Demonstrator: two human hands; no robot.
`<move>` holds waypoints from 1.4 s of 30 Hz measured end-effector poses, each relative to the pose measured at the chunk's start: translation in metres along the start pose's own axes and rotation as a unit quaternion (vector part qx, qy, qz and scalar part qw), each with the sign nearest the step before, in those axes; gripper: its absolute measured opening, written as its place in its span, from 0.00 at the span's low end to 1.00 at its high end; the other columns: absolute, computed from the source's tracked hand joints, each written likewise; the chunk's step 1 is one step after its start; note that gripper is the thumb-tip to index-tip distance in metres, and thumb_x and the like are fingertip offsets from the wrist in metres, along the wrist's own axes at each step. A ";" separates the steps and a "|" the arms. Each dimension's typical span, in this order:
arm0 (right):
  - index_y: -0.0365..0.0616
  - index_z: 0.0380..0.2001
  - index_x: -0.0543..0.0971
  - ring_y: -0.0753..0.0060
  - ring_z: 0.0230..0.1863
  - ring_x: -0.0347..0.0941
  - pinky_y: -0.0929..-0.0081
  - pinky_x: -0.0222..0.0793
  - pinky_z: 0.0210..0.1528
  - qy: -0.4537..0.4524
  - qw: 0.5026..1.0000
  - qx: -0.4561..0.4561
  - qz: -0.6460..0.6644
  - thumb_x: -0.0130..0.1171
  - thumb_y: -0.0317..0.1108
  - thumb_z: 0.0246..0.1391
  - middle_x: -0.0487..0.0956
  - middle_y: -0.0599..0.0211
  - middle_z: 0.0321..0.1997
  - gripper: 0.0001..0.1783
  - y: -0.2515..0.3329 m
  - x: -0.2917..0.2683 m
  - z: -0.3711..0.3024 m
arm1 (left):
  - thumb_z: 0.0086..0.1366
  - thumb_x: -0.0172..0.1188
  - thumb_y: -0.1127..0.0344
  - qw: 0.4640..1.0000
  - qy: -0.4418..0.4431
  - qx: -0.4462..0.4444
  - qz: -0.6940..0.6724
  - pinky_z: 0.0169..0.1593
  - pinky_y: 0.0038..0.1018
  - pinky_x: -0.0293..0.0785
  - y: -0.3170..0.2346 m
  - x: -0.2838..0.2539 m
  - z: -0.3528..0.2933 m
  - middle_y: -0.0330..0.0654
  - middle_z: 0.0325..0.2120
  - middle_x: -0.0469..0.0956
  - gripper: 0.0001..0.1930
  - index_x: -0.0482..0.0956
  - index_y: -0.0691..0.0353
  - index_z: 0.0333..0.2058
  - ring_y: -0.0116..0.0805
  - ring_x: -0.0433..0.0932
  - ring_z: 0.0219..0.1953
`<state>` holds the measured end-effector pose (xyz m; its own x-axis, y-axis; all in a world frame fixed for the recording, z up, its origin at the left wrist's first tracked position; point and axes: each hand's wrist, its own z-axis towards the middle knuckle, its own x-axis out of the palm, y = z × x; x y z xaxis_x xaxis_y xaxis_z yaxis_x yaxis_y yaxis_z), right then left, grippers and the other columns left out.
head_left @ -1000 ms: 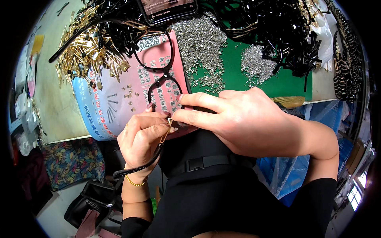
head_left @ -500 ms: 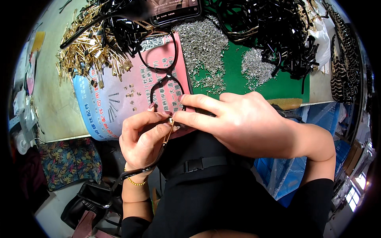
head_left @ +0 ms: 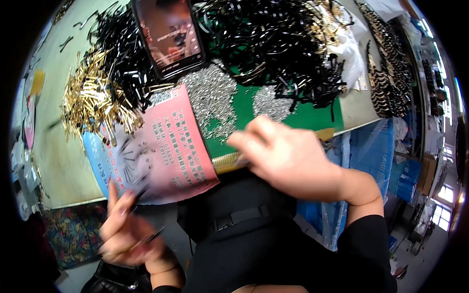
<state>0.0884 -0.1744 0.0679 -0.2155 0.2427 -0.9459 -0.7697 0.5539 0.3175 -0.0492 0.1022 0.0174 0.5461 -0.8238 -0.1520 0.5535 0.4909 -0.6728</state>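
My left hand (head_left: 128, 234) is at the lower left, just off the table's front edge and smeared by motion. Its fingers close on eyeglasses, of which only thin dark pieces (head_left: 154, 236) show; the rest is blurred or hidden. My right hand (head_left: 293, 158) is over the front edge of the green mat (head_left: 249, 110), its fingers bent together. The fingertips are at the near end of a pile of small silver screws (head_left: 207, 95); whether they hold anything cannot be made out. A pink and blue printed sheet (head_left: 166, 141) lies between the hands, with loose small parts on it.
Gold temple pieces (head_left: 95, 93) are heaped at the left, black temples (head_left: 273, 39) across the back. A lit phone (head_left: 168, 36) stands among them. A second screw pile (head_left: 273, 102) sits farther right. Blue plastic sheeting (head_left: 366, 151) hangs beside the table's right front.
My hands, earlier together at the eyeglasses over the sheet, are now apart. The left has swung down and left with the eyeglasses; the right has come to the screw pile. The view has shifted.
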 end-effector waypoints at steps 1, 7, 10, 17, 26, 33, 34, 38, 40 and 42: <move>0.47 0.40 0.75 0.63 0.31 0.79 0.68 0.75 0.26 -0.003 0.999 0.047 -0.018 0.61 0.30 0.49 0.75 0.62 0.38 0.13 -0.010 -0.009 -0.004 | 0.79 0.40 0.54 0.993 -0.028 -0.029 0.113 0.58 0.62 0.72 0.005 -0.025 0.017 0.61 0.39 0.78 0.20 0.66 0.68 0.37 0.54 0.82 0.43; 0.43 0.34 0.77 0.49 0.31 0.80 0.56 0.76 0.34 -0.097 0.971 0.197 -0.096 0.63 0.35 0.57 0.80 0.58 0.31 0.08 -0.074 -0.029 0.001 | 0.74 0.54 0.50 0.727 0.131 -0.336 0.584 0.36 0.33 0.73 0.104 -0.153 0.085 0.49 0.28 0.80 0.20 0.79 0.61 0.50 0.36 0.80 0.29; 0.44 0.36 0.75 0.49 0.31 0.80 0.55 0.76 0.34 -0.085 0.969 0.179 -0.150 0.63 0.36 0.57 0.79 0.56 0.30 0.10 -0.074 -0.018 0.018 | 0.73 0.53 0.49 0.713 0.173 -0.283 0.619 0.44 0.42 0.75 0.131 -0.136 0.092 0.55 0.37 0.82 0.21 0.81 0.61 0.47 0.54 0.82 0.42; 0.44 0.42 0.73 0.49 0.40 0.80 0.58 0.76 0.39 -0.066 0.978 0.181 -0.084 0.65 0.30 0.55 0.82 0.59 0.39 0.13 -0.091 -0.020 0.016 | 0.72 0.60 0.66 0.877 0.064 -0.130 0.459 0.46 0.29 0.76 0.061 -0.024 0.105 0.46 0.40 0.84 0.09 0.83 0.65 0.44 0.36 0.83 0.42; 0.45 0.43 0.76 0.52 0.33 0.79 0.59 0.74 0.33 -0.098 0.971 0.162 -0.149 0.63 0.28 0.59 0.78 0.61 0.38 0.10 -0.098 -0.034 -0.005 | 0.66 0.66 0.56 0.833 0.166 -0.258 0.461 0.31 0.37 0.73 0.061 0.047 0.088 0.49 0.24 0.82 0.15 0.83 0.65 0.33 0.48 0.81 0.26; 0.44 0.41 0.77 0.49 0.34 0.78 0.58 0.74 0.34 -0.096 0.961 0.191 -0.175 0.61 0.29 0.60 0.78 0.61 0.39 0.06 -0.097 -0.037 -0.024 | 0.72 0.62 0.63 0.900 0.063 -0.329 0.280 0.21 0.19 0.67 0.074 0.039 0.059 0.35 0.22 0.81 0.10 0.79 0.64 0.34 0.19 0.75 0.19; 0.42 0.44 0.78 0.53 0.33 0.77 0.63 0.74 0.36 -0.108 0.962 0.180 -0.175 0.61 0.28 0.61 0.77 0.59 0.38 0.08 -0.101 -0.040 -0.031 | 0.73 0.61 0.63 0.905 0.036 -0.363 0.221 0.20 0.18 0.67 0.072 0.033 0.056 0.36 0.24 0.82 0.09 0.78 0.64 0.36 0.19 0.75 0.19; 0.37 0.52 0.78 0.75 0.34 0.71 0.78 0.70 0.41 -0.146 0.958 0.230 0.086 0.59 0.25 0.63 0.77 0.65 0.37 0.14 -0.097 -0.056 -0.034 | 0.76 0.52 0.69 0.900 -0.024 -0.427 0.089 0.22 0.17 0.72 0.045 0.016 0.074 0.42 0.30 0.83 0.07 0.71 0.64 0.48 0.20 0.77 0.22; 0.35 0.47 0.79 0.80 0.37 0.72 0.80 0.70 0.45 -0.154 0.936 0.238 0.209 0.60 0.23 0.62 0.79 0.70 0.39 0.11 -0.079 -0.058 -0.036 | 0.77 0.49 0.72 0.929 -0.027 -0.364 0.064 0.28 0.18 0.75 0.036 0.019 0.068 0.42 0.34 0.79 0.10 0.72 0.67 0.53 0.22 0.78 0.25; 0.37 0.41 0.79 0.80 0.40 0.75 0.80 0.71 0.47 -0.179 0.867 0.222 0.408 0.62 0.21 0.59 0.80 0.69 0.38 0.07 -0.049 -0.047 -0.036 | 0.75 0.49 0.76 0.932 0.035 -0.361 -0.004 0.31 0.20 0.77 0.006 0.047 0.060 0.41 0.34 0.78 0.11 0.73 0.69 0.53 0.24 0.79 0.26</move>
<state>0.1142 -0.2418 0.0940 -0.3182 0.8862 -0.3369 -0.1241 0.3133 0.9415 0.0173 0.0834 0.0498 0.4877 -0.8554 -0.1745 -0.0243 0.1865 -0.9822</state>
